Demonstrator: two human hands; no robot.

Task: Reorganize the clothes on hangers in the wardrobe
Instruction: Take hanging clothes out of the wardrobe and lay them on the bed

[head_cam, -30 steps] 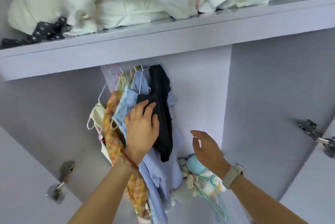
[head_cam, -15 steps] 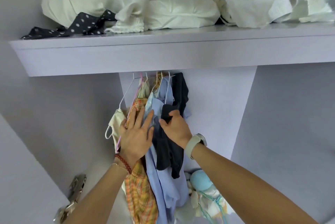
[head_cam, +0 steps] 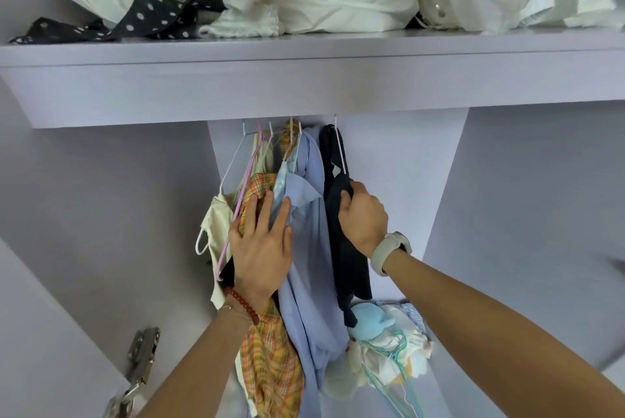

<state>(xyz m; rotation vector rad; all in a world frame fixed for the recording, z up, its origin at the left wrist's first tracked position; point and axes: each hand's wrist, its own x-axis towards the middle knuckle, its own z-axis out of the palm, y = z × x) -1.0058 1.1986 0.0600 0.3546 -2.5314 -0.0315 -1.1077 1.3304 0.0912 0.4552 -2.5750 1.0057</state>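
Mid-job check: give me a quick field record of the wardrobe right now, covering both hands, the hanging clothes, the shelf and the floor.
left hand: flat, fingers straight, pressing on light blue shirt and orange plaid garment
right hand: grip closed round dark garment, set apart from the rest
far left: cream top
top shelf: white bundles, polka-dot cloth
floor: blue plush toy, loose hangers

One camera sits on my head, wide-angled, so straight wardrobe edges bow outward. It faces forward and tilts up, catching the underside and front lip of the shelf (head_cam: pixel 304 79) overhead, with both my forearms reaching in from the bottom edge. It is close: the hanging clothes (head_cam: pixel 304 214) fill the middle of the frame at arm's reach.
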